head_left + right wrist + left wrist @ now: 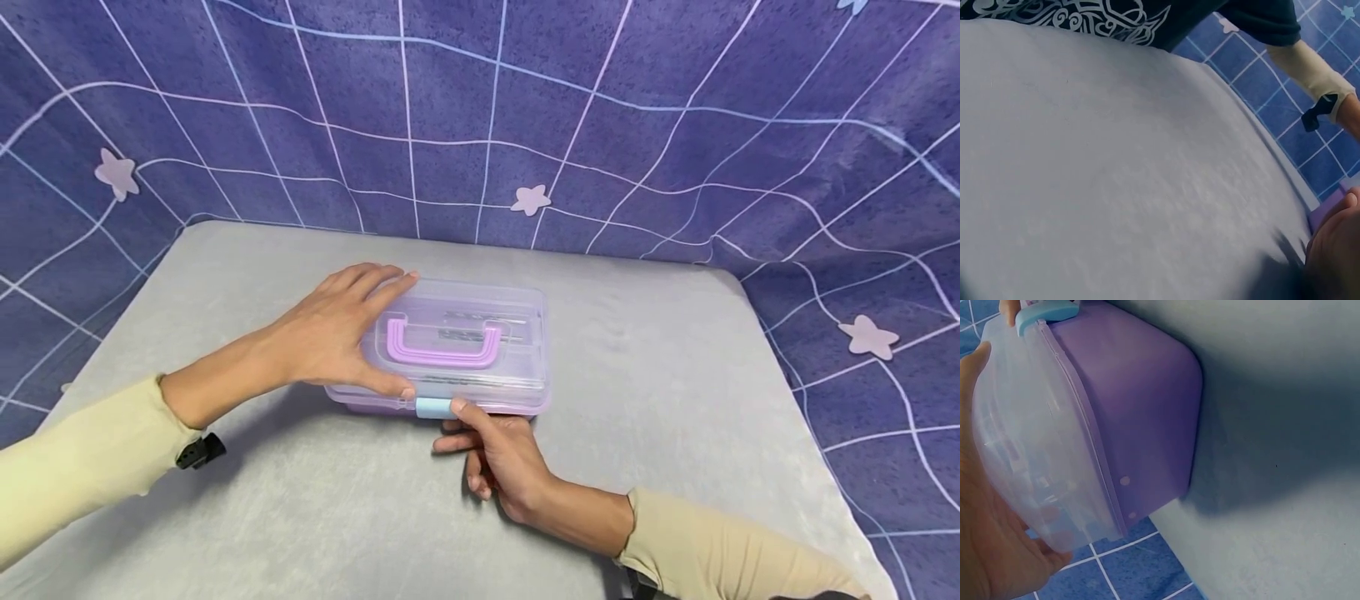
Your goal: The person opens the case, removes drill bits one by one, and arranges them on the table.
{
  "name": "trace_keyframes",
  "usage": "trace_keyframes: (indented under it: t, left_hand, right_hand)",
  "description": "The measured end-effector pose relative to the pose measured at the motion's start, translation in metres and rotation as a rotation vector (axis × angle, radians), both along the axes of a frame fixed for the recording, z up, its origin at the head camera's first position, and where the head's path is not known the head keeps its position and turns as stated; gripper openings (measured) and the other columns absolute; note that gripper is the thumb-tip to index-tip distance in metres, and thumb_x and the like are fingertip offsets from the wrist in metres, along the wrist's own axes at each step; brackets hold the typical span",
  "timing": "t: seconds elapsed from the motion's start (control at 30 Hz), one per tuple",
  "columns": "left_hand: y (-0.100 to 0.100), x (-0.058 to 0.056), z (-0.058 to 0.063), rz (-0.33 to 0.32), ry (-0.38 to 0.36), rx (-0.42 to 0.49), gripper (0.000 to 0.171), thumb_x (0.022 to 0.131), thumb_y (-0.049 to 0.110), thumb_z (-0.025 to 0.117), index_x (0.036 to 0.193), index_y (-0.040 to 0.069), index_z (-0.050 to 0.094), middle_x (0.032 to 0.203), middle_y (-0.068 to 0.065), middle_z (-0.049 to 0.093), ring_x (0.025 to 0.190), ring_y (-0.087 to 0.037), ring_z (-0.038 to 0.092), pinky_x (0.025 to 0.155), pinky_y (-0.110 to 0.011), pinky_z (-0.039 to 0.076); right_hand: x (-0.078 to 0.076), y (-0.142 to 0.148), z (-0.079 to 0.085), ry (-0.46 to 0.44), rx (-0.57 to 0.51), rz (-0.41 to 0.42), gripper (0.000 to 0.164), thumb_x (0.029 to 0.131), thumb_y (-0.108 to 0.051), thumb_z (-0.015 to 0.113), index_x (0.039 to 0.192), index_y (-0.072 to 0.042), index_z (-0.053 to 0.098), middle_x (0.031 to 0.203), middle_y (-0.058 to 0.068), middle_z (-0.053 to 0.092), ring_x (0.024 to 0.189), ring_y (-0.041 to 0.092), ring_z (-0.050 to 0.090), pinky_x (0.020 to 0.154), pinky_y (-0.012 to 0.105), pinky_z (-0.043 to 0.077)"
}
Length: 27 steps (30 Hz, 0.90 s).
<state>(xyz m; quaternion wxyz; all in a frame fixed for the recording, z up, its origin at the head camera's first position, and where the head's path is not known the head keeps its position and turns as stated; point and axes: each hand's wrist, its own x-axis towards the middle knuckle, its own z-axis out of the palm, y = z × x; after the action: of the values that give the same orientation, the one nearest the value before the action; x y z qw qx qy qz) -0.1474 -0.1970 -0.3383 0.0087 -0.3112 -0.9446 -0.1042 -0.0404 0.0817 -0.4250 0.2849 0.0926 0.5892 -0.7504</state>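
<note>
A lidded plastic storage box (450, 304) has a clear lid, a purple base and a raised purple carry handle (442, 358). Thin metal-looking pieces (480, 336) show through the lid, too blurred to name. My left hand (337, 325) grips the lid's left end, thumb along the front and fingers over the far edge; the left wrist view shows the lid (1029, 425) between them. On the front edge is a light blue latch (433, 407). The thumb of my right hand (510, 467) touches that latch's right end. Its other fingers lie loosely bent below and in front.
The box stands on a grey cloth-covered table (645, 375). A purple grid-patterned curtain (450, 108) with pale stars hangs behind and around it. Black wrist devices (199, 451) sit at the sleeves. The right wrist view shows the person's dark shirt (1179, 25).
</note>
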Motion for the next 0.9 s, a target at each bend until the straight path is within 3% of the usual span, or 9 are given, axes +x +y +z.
trace_keyframes:
  t: [0.4, 0.63, 0.9]
  left_hand:
    - [0.0007, -0.0009, -0.0015, -0.009, -0.003, 0.004, 0.146, 0.068, 0.095, 0.082, 0.178, 0.014, 0.034, 0.178, -0.019, 0.040, 0.167, -0.045, 0.034, 0.137, -0.069, 0.025]
    - [0.0020, -0.0013, -0.0010, -0.009, -0.013, -0.001, 0.146, 0.068, 0.096, 0.081, 0.179, 0.014, 0.033, 0.179, -0.018, 0.039, 0.168, -0.045, 0.033, 0.138, -0.069, 0.025]
    - [0.0010, -0.0007, -0.0012, -0.003, -0.016, -0.003, 0.146, 0.068, 0.096, 0.081, 0.179, 0.015, 0.032, 0.180, -0.019, 0.039, 0.168, -0.046, 0.032, 0.138, -0.069, 0.025]
  right_hand:
    - [0.0022, -0.0059, -0.0045, 0.025, -0.002, -0.050, 0.056, 0.107, -0.050, 0.076, 0.118, 0.005, 0.077, 0.090, 0.008, 0.088, 0.041, 0.003, 0.055, 0.038, 0.019, 0.042]
    - [0.0045, -0.0075, -0.0017, 0.053, -0.017, -0.053, 0.056, 0.111, -0.049, 0.071, 0.097, 0.005, 0.078, 0.082, 0.007, 0.086, 0.040, 0.005, 0.055, 0.037, 0.020, 0.041]
    - [0.0068, -0.0029, -0.0015, 0.017, -0.059, 0.028, 0.051, 0.110, -0.043, 0.070, 0.117, 0.008, 0.073, 0.084, -0.001, 0.085, 0.043, 0.006, 0.057, 0.037, 0.021, 0.044]
